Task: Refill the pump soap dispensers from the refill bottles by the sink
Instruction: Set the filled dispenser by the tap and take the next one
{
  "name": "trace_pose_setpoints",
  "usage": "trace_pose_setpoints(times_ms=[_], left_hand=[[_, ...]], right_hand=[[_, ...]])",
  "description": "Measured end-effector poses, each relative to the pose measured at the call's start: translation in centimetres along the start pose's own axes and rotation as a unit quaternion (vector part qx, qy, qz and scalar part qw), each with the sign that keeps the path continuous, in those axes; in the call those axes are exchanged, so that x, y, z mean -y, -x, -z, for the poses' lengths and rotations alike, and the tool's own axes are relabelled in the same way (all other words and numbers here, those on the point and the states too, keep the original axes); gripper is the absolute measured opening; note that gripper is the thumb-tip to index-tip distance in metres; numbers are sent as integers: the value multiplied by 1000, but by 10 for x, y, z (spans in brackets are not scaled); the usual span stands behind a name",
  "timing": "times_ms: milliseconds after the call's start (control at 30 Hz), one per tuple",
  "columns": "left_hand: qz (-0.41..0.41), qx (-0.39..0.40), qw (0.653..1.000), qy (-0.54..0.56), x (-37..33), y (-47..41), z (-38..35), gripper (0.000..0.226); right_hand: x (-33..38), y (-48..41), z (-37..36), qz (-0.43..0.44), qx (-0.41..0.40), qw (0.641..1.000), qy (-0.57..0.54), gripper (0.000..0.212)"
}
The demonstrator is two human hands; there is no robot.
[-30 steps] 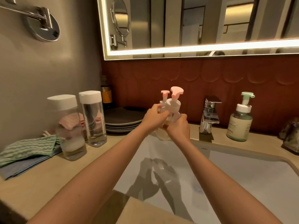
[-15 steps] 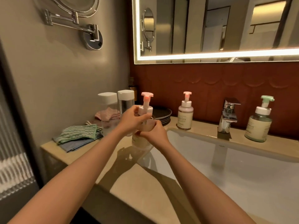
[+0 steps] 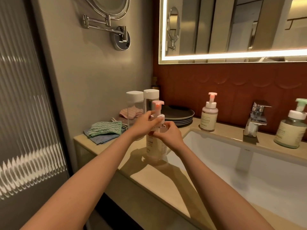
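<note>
A clear pump dispenser (image 3: 155,146) with a pink pump head stands on the beige counter (image 3: 149,173) left of the sink. My left hand (image 3: 144,124) grips its white pump collar from the left. My right hand (image 3: 167,131) holds the bottle's shoulder from the right. Two clear refill bottles with white caps stand behind: a wider refill bottle (image 3: 134,105) and a slimmer refill bottle (image 3: 150,98), partly hidden by the pump. A second pink-pump dispenser (image 3: 209,113) stands at the sink's back rim, and a green-pump dispenser (image 3: 292,128) sits to the right of the tap.
The white sink basin (image 3: 249,171) fills the right. A chrome tap (image 3: 256,120) rises at its back. Dark plates (image 3: 178,115) are stacked in the corner. Folded cloths (image 3: 104,130) lie at the counter's left end. A swing-arm mirror (image 3: 114,22) juts from the wall above.
The pink-pump dispenser came from above the sink to the counter left of the basin and now stands there. Both hands stayed on it. The view swung left.
</note>
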State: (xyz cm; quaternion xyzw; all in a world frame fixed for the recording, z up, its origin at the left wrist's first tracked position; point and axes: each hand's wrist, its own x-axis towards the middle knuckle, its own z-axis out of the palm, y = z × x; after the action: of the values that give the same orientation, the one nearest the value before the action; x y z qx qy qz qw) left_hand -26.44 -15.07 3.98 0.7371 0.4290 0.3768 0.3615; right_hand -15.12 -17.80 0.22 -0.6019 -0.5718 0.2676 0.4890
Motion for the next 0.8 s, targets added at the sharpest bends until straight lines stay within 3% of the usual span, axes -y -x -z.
trace_pose_setpoints(times_ms=[500, 600, 700, 800], left_hand=[[18, -12, 1000, -19, 6, 7, 18, 41], [17, -39, 999, -23, 9, 8, 22, 41], [2, -96, 995, -24, 14, 10, 15, 39], [11, -187, 978, -91, 20, 7, 10, 61]], right_hand=[[6, -4, -26, 9, 53, 998, 11, 82], [8, -6, -25, 38, 73, 995, 60, 72], [9, -3, -28, 55, 39, 994, 90, 68], [10, -2, -30, 60, 23, 992, 107, 63]])
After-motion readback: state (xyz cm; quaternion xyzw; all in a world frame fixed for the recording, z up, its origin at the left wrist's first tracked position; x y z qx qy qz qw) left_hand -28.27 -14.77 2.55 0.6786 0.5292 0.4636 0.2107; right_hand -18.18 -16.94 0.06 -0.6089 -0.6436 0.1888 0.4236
